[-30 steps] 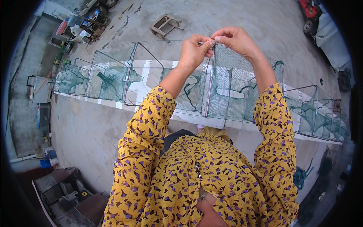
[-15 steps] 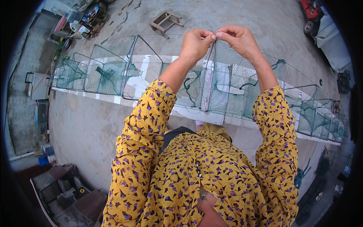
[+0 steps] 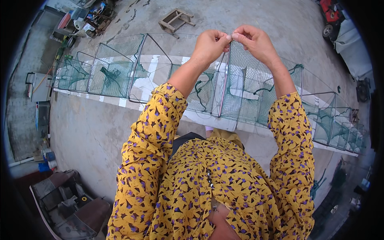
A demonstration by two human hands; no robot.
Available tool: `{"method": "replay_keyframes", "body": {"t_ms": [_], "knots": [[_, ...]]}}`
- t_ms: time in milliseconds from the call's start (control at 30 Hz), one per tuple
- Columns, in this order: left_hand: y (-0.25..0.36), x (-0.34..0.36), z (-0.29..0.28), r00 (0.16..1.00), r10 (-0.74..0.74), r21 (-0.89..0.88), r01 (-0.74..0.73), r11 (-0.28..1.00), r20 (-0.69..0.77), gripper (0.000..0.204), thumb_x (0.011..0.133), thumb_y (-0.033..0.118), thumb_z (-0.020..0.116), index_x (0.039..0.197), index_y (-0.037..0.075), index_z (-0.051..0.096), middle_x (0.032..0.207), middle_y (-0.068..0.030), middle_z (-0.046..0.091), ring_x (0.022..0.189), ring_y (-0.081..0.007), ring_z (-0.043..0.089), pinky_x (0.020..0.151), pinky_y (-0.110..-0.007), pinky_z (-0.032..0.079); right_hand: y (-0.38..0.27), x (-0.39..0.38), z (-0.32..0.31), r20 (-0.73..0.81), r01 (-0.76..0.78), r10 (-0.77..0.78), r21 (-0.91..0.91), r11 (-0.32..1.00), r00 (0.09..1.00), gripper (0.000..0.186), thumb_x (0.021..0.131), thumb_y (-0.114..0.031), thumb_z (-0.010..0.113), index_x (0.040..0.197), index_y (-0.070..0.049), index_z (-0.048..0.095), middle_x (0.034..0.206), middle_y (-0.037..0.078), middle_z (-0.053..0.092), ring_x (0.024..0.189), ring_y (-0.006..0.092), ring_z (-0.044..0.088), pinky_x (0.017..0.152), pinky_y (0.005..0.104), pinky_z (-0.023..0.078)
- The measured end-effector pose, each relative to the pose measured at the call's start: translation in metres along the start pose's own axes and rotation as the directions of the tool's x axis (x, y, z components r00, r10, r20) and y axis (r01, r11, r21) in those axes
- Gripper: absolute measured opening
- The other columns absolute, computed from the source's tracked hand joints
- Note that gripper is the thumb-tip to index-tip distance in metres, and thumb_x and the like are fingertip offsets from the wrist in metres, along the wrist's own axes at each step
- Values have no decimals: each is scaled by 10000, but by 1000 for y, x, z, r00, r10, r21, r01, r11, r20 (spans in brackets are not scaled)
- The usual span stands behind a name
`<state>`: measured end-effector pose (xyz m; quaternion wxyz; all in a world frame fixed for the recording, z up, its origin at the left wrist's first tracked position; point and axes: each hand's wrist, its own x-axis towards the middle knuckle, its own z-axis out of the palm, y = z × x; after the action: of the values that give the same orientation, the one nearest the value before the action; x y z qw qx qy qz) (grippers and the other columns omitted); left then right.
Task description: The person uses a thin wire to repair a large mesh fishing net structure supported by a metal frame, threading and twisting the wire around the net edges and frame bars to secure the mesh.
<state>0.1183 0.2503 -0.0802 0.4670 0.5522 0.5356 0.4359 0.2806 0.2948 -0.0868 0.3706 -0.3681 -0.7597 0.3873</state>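
Note:
A long folding fish trap (image 3: 244, 94) of green netting on dark square wire frames stretches across in front of me from left to right. My left hand (image 3: 212, 45) is closed in a pinch at the upper corner of one middle frame. Right beside it, my right hand (image 3: 254, 42) pinches the netting or cord at the same corner, fingertips almost touching the left ones. Whatever fine cord lies between the fingertips is too small to make out. Below the hands, the dark upright rod (image 3: 224, 90) of that frame runs down toward me. Both arms are stretched out.
Beneath the trap lies a long pale board (image 3: 214, 123). A small wooden stool (image 3: 176, 21) rests on the concrete floor beyond it. Clutter (image 3: 86, 24) stands far left, a padded seat (image 3: 72, 204) near left. A red wheeled machine (image 3: 331, 16) is far right, beside a grey cover (image 3: 352, 50).
Both hands have shifted very slightly to the right at the frame corner, and the fingertips have come a little apart. The frame's upper end has moved with them.

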Motion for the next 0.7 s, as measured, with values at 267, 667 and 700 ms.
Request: {"method": "replay_keyframes", "body": {"t_ms": [267,667,700], "knots": [[-13,8,5,992,79,-124,-92,988,-103,147,793,114,628,815,-29,606,691,-53,600,589,-88,555,534,-210,446,-3,6,-13,-38,-126,126,9,992,991,232,807,-259,616,818,-27,619,655,-18,562,542,57,468,517,213,410],[-5,10,-11,976,-207,-372,169,913,-64,93,768,56,649,796,-22,607,716,-63,608,605,-129,565,563,-222,476,-44,-10,7,-55,-23,3,-358,934,999,193,804,-212,622,793,-20,596,644,7,549,585,78,470,543,235,396],[-6,10,-11,975,-210,-374,170,912,-67,93,768,56,649,796,-22,607,716,-63,608,605,-129,565,563,-222,476,-44,-11,8,-34,-7,-7,-389,921,999,186,799,-204,623,791,-19,599,645,17,553,583,85,472,549,243,400]]}}
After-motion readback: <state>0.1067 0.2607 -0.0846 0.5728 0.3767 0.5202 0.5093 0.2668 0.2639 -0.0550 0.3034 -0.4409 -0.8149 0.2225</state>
